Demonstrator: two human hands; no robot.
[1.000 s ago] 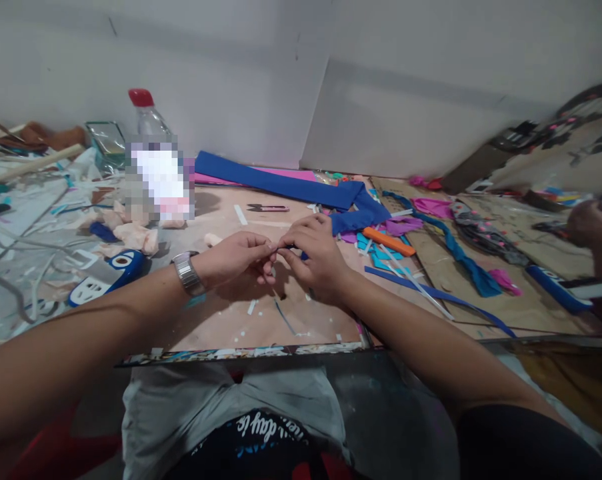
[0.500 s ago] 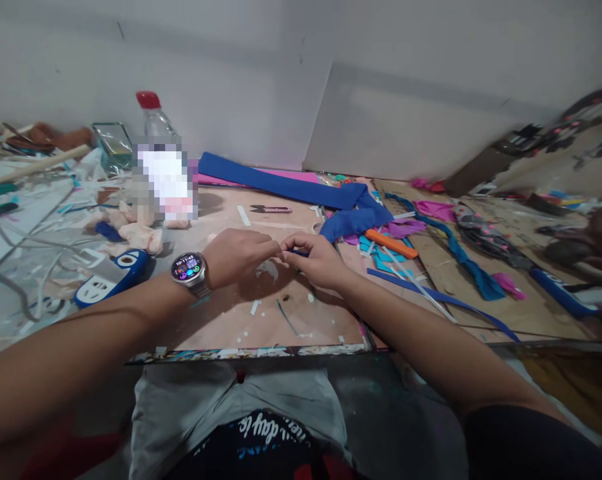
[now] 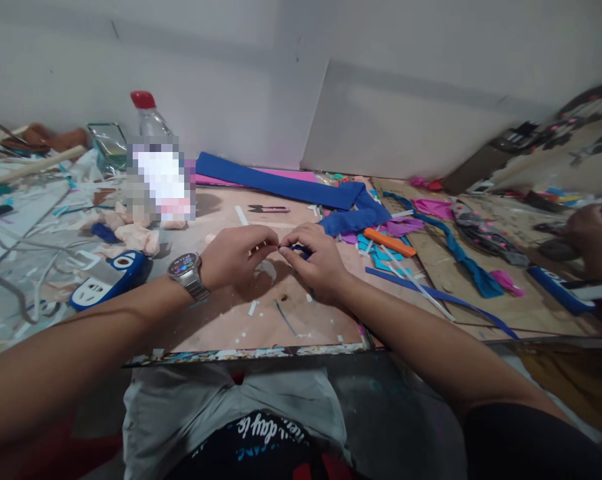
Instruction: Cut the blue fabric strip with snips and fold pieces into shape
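Observation:
Both hands meet above the middle of the worktable. My right hand [image 3: 318, 260] is closed round a small dark blue piece [image 3: 301, 250], mostly hidden by the fingers. Thumb and fingertips of my left hand [image 3: 241, 255] pinch together at the left end of that piece, touching my right fingertips. Behind them lie small pink-handled snips [image 3: 269, 209]. A wide blue fabric strip [image 3: 281, 187] runs along the back and folds down just beyond my right hand. An orange cutter [image 3: 391, 242] rests to the right on cyan and purple scraps.
At the left stand a red-capped bottle [image 3: 143, 100] and a lit phone, blurred out, near a blue-white power strip [image 3: 109, 280]. A thin blue strip [image 3: 445, 297] lies right. Another person's hand [image 3: 593, 237] is at the far right edge.
My left fingers have bent into a more upright pinch at the blue piece. The other person's hand at the right has shifted and shows more clearly. The view has moved slightly.

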